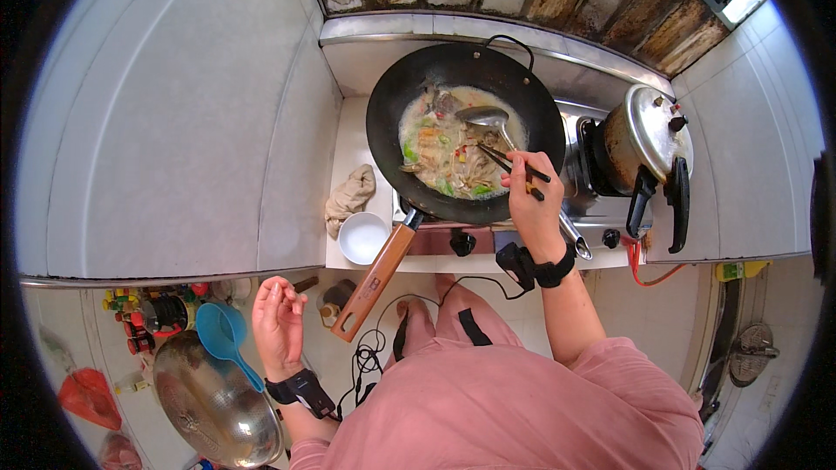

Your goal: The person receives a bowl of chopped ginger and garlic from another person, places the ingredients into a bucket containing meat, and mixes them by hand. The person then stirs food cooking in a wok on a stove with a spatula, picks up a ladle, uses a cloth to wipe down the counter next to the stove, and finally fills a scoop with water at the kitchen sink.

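My right hand (537,199) is over the near right rim of the black wok (392,111), gripping a pair of dark chopsticks (499,155). Their tips point down into a milky stew (424,173) with green pepper pieces, red bits and pale chunks. A metal ladle (482,116) rests in the stew. Its handle runs beneath my right hand and out past the rim; whether my fingers touch it is hidden. My left hand (279,323) hangs left of the wok's wooden handle (373,281), fingers loosely bent and holding nothing.
A pressure cooker (627,137) stands on the right burner of the gas stove (591,209). Left of the wok are a white bowl (364,238) and a crumpled cloth (351,197). Below left lie a metal colander (202,398) and a blue dipper (222,329). The wok handle overhangs the counter edge.
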Tool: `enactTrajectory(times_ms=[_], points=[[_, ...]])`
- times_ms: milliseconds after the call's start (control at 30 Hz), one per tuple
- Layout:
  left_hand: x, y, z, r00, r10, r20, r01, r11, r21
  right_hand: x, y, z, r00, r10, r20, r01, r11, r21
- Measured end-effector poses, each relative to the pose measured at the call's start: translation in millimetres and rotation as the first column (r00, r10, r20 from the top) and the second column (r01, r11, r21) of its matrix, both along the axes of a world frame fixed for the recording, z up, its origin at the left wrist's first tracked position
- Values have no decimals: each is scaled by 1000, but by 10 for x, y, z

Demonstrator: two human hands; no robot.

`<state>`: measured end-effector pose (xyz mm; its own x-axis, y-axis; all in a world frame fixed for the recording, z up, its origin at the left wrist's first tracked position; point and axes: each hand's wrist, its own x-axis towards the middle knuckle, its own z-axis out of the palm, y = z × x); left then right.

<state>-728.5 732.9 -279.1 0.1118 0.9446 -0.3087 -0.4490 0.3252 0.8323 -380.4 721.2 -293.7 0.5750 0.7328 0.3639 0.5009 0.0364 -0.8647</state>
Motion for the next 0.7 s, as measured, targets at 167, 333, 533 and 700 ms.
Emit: enactTrajectory(times_ms=[167, 333, 533, 700], points=[[15, -18, 10, 1000, 7, 8, -7, 1000, 1, -8, -64, 59, 997, -6, 76, 3, 999, 41], [16, -24, 10, 999, -23, 24, 23, 1000, 7, -52, -172, 238, 999, -2, 50, -2, 997, 78], [33, -27, 6, 999, -54, 5, 54, 998, 14, -57, -167, 204, 980, 29, -195, -28, 1000, 12], [38, -44, 0, 998, -63, -18, 63, 998, 17, -26, -21, 13, 965, 18, -261, -17, 1000, 5]])
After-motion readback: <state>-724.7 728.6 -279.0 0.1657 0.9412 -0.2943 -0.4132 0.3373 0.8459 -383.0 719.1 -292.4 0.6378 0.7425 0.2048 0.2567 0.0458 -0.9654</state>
